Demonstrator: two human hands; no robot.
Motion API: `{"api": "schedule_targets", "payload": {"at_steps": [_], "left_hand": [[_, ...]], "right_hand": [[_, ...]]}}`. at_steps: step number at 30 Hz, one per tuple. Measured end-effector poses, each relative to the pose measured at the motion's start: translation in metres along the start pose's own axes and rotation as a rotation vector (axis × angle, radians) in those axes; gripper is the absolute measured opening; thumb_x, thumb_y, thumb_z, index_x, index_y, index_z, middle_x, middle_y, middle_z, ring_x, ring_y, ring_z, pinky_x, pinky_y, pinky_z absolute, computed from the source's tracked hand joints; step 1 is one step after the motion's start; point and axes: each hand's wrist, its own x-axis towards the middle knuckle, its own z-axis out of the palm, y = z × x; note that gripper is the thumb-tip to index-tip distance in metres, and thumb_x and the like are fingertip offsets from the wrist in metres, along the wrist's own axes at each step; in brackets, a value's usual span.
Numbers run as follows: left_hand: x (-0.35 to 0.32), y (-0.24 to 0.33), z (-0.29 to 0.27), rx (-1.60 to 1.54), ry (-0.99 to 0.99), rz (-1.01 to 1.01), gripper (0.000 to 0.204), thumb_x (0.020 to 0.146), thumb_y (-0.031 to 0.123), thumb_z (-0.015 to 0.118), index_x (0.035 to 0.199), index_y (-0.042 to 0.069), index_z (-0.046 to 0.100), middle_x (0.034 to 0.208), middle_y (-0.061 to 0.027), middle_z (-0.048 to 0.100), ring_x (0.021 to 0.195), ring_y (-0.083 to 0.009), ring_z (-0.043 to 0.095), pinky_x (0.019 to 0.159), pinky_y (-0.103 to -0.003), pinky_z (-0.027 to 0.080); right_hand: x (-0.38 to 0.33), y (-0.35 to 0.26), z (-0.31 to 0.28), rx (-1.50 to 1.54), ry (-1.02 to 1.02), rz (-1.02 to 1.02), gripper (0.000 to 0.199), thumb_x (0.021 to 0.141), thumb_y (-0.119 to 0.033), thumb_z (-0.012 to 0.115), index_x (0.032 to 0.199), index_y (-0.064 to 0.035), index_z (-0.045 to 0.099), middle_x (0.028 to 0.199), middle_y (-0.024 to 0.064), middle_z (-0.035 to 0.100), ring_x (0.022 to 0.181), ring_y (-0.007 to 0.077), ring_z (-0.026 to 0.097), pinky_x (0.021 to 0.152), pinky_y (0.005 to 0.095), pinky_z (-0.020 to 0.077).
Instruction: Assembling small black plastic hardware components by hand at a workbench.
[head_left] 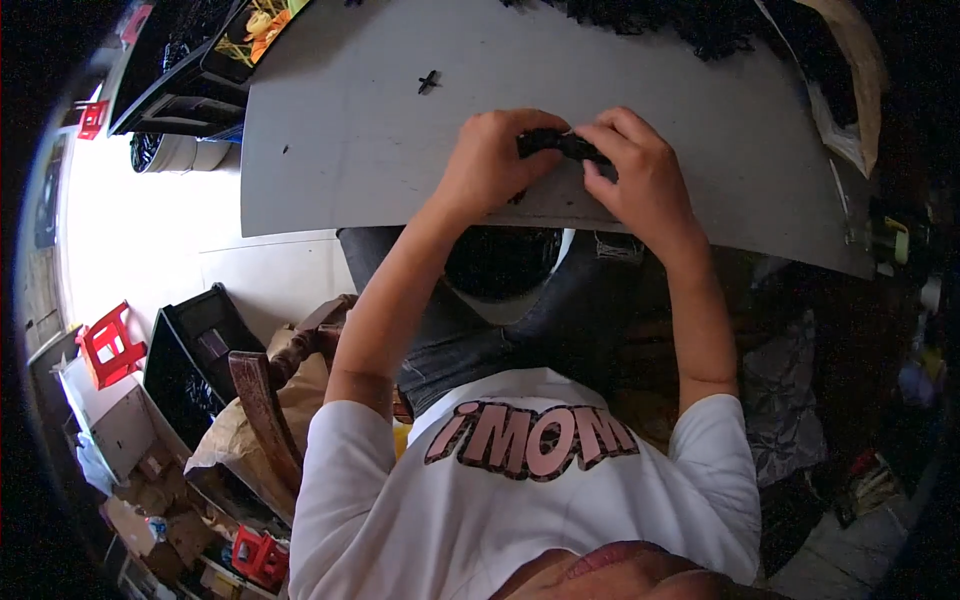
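Over the near edge of the grey tabletop, both hands hold a small dark piece between them; its exact kind cannot be made out. My left hand grips its left end between thumb and fingers. At the other end, my right hand pinches with bent fingers, which partly hide the piece. A cross-shaped black part lies on the table, up and left of my left hand. Another dark bit shows just beneath that hand.
A heap of black parts spreads along the table's far edge. At the far right stands an open brown bag. Under the table, a dark round container sits between my knees. Black crates and red stools stand to the left.
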Motion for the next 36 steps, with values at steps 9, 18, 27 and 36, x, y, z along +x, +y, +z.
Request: {"api": "schedule_targets", "payload": {"at_steps": [9,18,27,36], "left_hand": [[0.003,-0.014,0.007,-0.143,0.06,0.115,0.031,0.071,0.013,0.072,0.1,0.003,0.066,0.084,-0.0143,0.068,0.073,-0.023,0.066,0.069,-0.033,0.05],[-0.001,-0.003,0.007,-0.42,0.111,0.086,0.025,0.076,0.01,0.07,0.099,0.0,0.063,0.08,-0.0074,0.066,0.072,-0.0138,0.06,0.067,-0.027,0.047],[-0.045,0.0,-0.01,-0.377,-0.038,0.137,0.025,0.081,0.007,0.066,0.105,0.001,0.06,0.094,-0.0072,0.065,0.089,-0.0145,0.059,0.081,-0.027,0.047],[-0.068,0.026,-0.026,0.285,-0.111,0.238,0.029,0.078,0.017,0.067,0.105,0.008,0.063,0.103,-0.0103,0.064,0.091,-0.0275,0.062,0.079,-0.036,0.05]], "right_hand": [[-0.003,-0.007,0.0,-0.003,-0.005,0.065,0.033,0.071,0.001,0.067,0.103,-0.0003,0.061,0.094,0.011,0.055,0.084,0.0275,0.059,0.072,0.0347,0.0482],[-0.005,-0.009,-0.002,0.28,0.014,0.316,0.035,0.075,-0.011,0.072,0.106,0.0002,0.061,0.1,0.0089,0.056,0.067,0.0125,0.055,0.06,0.0248,0.0452],[-0.039,-0.012,0.02,0.716,-0.248,0.341,0.015,0.081,-0.011,0.069,0.086,0.0007,0.062,0.074,-0.001,0.057,0.066,0.0067,0.051,0.057,0.0209,0.0412],[-0.043,0.029,-0.009,0.724,-0.29,0.428,0.021,0.088,-0.019,0.061,0.094,0.0,0.066,0.086,0.0035,0.062,0.071,0.0109,0.056,0.065,0.0247,0.0459]]}}
